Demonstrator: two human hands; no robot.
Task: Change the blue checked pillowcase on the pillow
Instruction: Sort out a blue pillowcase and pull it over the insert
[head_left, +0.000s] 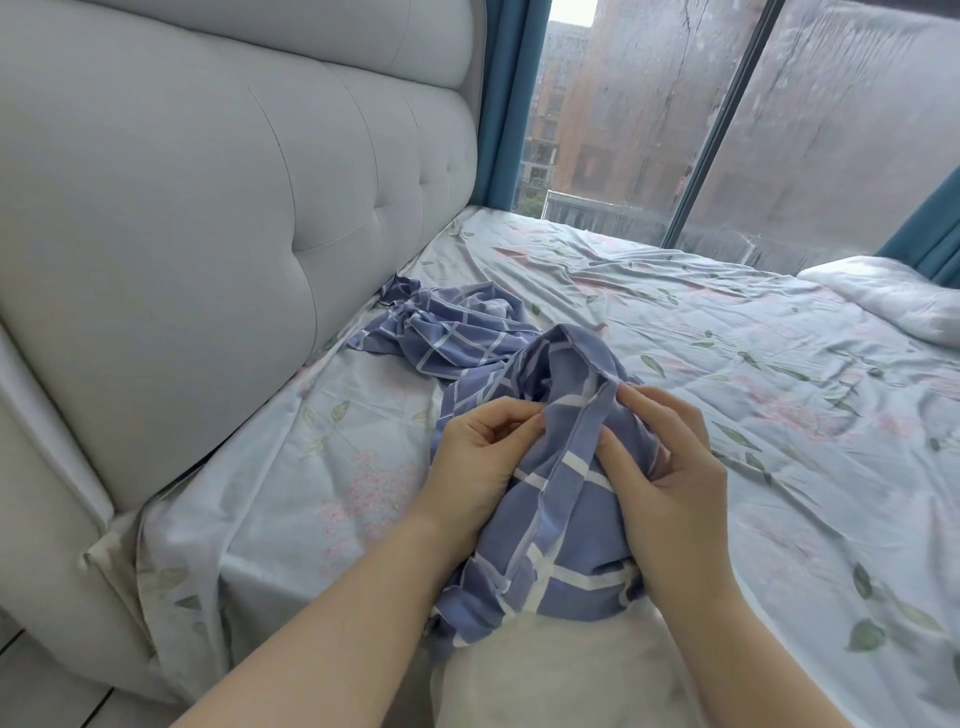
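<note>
Hands (478, 462) (675, 467) on blue checked pillowcase (571, 519)

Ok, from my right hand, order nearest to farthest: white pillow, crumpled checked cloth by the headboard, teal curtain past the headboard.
1. white pillow, just under the right hand
2. crumpled checked cloth, ahead-left by the headboard
3. teal curtain, far corner beside the window
</note>
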